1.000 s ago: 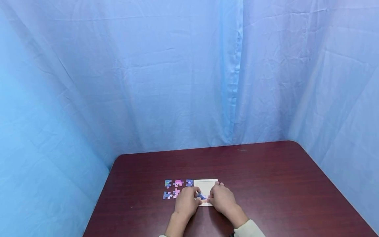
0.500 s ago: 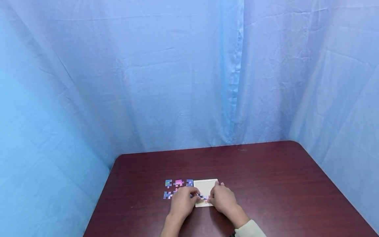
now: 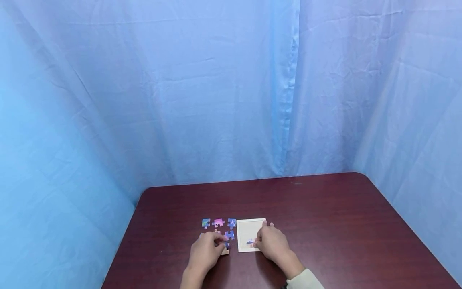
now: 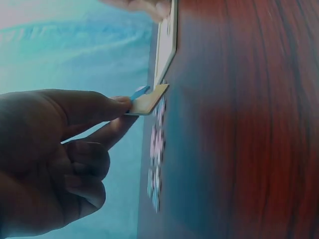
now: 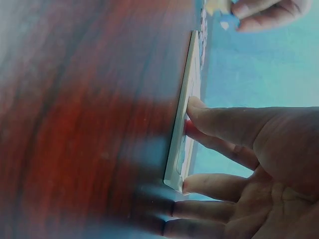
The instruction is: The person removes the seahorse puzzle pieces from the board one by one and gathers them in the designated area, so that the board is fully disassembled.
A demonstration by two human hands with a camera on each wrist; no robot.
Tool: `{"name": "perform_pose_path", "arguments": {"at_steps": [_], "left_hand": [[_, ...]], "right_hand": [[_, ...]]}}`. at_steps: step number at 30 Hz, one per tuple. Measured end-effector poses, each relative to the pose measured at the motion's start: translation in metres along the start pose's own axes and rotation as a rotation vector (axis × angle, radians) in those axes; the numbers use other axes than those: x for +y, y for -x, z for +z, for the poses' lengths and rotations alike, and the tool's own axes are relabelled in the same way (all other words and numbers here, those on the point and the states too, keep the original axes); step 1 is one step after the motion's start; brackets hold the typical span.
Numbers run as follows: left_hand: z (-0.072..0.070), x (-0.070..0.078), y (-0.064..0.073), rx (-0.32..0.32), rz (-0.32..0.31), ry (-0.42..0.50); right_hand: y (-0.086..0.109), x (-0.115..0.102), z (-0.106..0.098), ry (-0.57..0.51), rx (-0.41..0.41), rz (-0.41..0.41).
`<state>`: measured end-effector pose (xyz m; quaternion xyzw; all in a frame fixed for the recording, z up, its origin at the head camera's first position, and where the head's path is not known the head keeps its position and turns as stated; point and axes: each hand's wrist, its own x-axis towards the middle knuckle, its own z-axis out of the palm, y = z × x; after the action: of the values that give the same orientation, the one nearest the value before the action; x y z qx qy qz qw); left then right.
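Note:
My left hand [image 3: 205, 251] pinches a jigsaw piece [image 4: 148, 103], blue and sandy yellow, between thumb and forefinger. It hangs over the table, left of a pale square puzzle tray [image 3: 248, 224]. In the right wrist view the same hand shows at the top with the piece. My right hand [image 3: 273, 242] rests on the tray's right side, its fingers fairly straight. Its thumb and forefinger touch inside the tray, by a blue and pink piece [image 3: 250, 241] in the lower part, partly covered by the hand. Another fingertip meets the tray's corner in the right wrist view.
Several loose jigsaw pieces lie left of the tray, among them a pink one [image 3: 218, 222] and a purple one with a star [image 3: 232, 222]. The left hand hides some of them. Behind the dark red-brown table [image 3: 317, 208] hang blue curtains [image 3: 216, 100].
My left hand has moved left, out of the tray, with a jigsaw piece between its fingers. The loose pieces near the tray show more now. My right hand has stayed at the tray.

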<state>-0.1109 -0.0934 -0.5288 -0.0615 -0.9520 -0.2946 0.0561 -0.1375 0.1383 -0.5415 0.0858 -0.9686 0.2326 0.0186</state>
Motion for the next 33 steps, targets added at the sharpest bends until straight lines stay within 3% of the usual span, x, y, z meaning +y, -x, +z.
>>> {"name": "perform_pose_path", "arguments": {"at_steps": [7, 10, 15, 20, 33], "left_hand": [[-0.014, -0.025, 0.009, -0.041, -0.114, -0.061], [-0.016, -0.031, 0.01, -0.024, -0.144, -0.091], [-0.018, -0.034, 0.007, 0.031, -0.168, -0.157], [-0.019, -0.037, 0.005, 0.018, -0.223, -0.203], [-0.02, -0.038, 0.008, 0.031, -0.244, -0.232]], "right_hand": [[0.0, 0.0, -0.001, -0.004, -0.008, -0.004], [0.001, 0.001, -0.002, 0.003, 0.0, -0.004], [0.001, 0.002, -0.002, -0.001, 0.006, 0.0], [0.001, 0.001, 0.001, -0.002, 0.001, -0.012], [0.002, 0.002, 0.001, 0.003, 0.005, -0.018]]}}
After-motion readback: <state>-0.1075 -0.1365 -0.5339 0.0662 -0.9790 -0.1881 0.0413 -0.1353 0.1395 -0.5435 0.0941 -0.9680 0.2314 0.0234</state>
